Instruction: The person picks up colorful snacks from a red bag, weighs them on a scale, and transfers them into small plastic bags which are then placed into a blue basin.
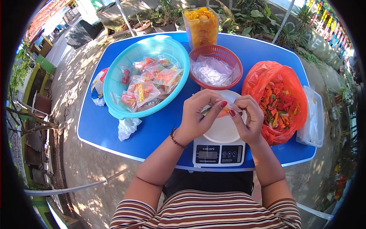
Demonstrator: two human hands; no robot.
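Observation:
Both hands meet above the white plate (221,131) on the kitchen scale (219,153). My left hand (201,114) pinches one side of a small clear plastic bag (224,109) with something orange inside. My right hand (249,118) pinches the other side, its thumb near the left thumb. Filled small bags (146,89) lie in the turquoise basket (176,91) at the left. Behind the hands, a red basket (237,61) holds empty clear bags (212,71). Right of my right hand, an orange plastic bag (295,82) holds red and orange snack pieces (280,103).
A clear container (200,30) of yellow chips stands at the back of the blue table (152,143). A clear tub (317,114) with plastic bags is at the right edge. Crumpled white plastic (129,128) and a packet (98,87) lie at the left.

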